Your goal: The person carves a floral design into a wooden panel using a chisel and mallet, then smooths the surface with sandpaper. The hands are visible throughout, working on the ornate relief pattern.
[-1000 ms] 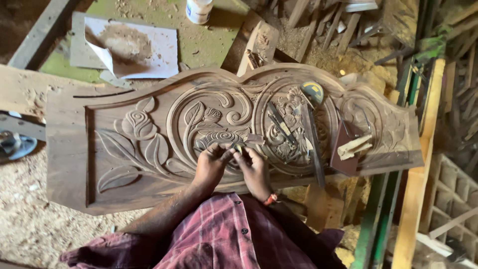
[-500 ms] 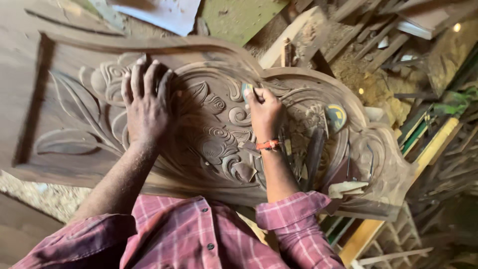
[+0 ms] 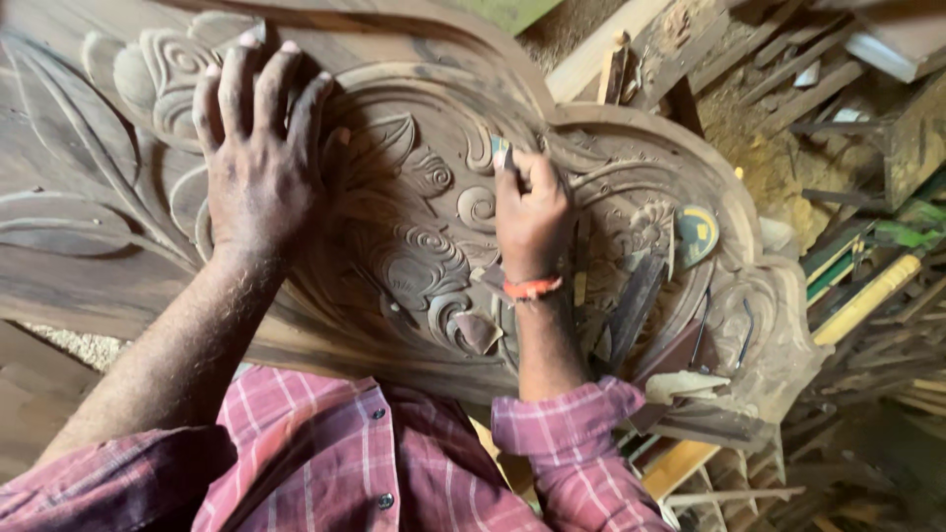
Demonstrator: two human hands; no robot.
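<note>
The left hand (image 3: 258, 163) lies flat, fingers (image 3: 235, 94) released and spread, on the carved wooden panel (image 3: 414, 246) near its upper edge. The right hand (image 3: 532, 212), fingers clenched on a small sanding piece (image 3: 501, 153), presses the central scrollwork. Chisels (image 3: 631, 305) crowd the panel's right end, with timber scraps (image 3: 867, 296) just beyond its curved rim.

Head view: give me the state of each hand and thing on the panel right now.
Left hand: flat, fingers spread, pressing on the carved panel.
Right hand: closed around a small tool, its tip at the carving.
Carved panel: lying flat, dusty, relief partly cut.
Chisels: lying loose on the panel, untouched.
</note>
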